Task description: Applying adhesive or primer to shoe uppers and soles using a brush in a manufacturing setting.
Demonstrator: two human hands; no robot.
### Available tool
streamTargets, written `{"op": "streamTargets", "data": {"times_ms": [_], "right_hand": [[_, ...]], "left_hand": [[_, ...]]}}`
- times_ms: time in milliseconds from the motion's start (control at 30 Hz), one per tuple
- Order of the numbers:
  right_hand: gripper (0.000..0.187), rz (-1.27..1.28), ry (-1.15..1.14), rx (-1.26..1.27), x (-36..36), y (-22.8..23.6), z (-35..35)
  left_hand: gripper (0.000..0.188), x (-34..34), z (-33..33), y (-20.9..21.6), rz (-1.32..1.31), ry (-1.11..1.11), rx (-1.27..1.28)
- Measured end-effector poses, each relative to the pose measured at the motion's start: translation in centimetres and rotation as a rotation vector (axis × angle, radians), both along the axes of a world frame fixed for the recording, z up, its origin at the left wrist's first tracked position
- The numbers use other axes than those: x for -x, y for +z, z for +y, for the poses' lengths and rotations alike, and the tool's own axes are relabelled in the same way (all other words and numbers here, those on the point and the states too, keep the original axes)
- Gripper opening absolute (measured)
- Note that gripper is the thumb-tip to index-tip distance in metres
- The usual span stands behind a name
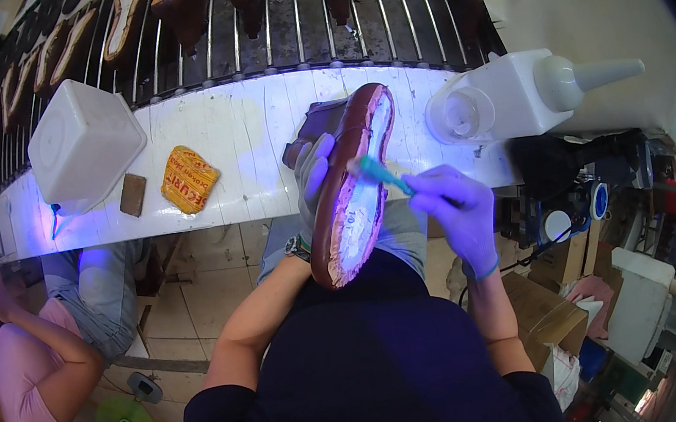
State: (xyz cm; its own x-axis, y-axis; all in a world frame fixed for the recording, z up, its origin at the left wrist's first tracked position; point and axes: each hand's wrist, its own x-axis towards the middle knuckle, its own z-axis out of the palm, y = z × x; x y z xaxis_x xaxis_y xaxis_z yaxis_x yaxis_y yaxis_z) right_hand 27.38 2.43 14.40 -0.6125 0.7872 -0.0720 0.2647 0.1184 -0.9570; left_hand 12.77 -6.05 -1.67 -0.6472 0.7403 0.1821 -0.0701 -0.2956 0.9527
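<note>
The brown shoe upper (325, 247) is held with its pale underside facing up, aslant across the front edge of the bench (247, 167), near the middle: the far end is over the bench, the near end over the person's lap. The left hand (313, 171) grips it from the left side, fingers curled along the wall; the thumb cannot be made out. The right hand (455, 195) pinches the teal brush handle (385, 176), bristles at the left margin of the underside.

The step in hand looks like coating that underside. To do it well, lay the bristles nearly flat and draw them along the rim in short overlapping strokes, stopping at the edge so nothing runs onto the brown wall. The left fingers sit close to the brushed margin, so turn the upper before working there. Load lightly from the clear cup (462, 113), which stands beside the white nozzle bottle (523, 93) near the bench's right end, and wipe off drips on its lip. Cover the pale centre evenly; whether it is already coated cannot be told. Steady the near end, which has no visible support from the bench.
</note>
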Motion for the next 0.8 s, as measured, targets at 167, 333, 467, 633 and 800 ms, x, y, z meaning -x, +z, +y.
{"op": "streamTargets", "data": {"times_ms": [167,333,467,633,800], "right_hand": [[0.024,-0.050,-0.057,-0.019,0.4,-1.8,1.8],[0.023,-0.214,-0.235,-0.101,0.8,-5.8,7.3],[0.023,-0.183,-0.219,-0.147,0.6,-6.0,8.5],[0.020,-0.111,0.032,0.082,-0.6,-1.8,4.3],[0.019,-0.228,-0.032,0.065,-0.5,-3.5,6.5]], "left_hand": [[0.060,-0.2,0.6,-1.9,-0.024,-0.070,0.064],[0.065,0.3,0.7,-3.5,-0.032,-0.131,0.121],[0.068,-0.1,0.3,-4.6,-0.038,-0.170,0.168],[0.073,0.2,-0.2,-6.4,-0.045,-0.202,0.238],[0.075,0.6,0.4,-0.3,0.501,0.026,0.053]]}}
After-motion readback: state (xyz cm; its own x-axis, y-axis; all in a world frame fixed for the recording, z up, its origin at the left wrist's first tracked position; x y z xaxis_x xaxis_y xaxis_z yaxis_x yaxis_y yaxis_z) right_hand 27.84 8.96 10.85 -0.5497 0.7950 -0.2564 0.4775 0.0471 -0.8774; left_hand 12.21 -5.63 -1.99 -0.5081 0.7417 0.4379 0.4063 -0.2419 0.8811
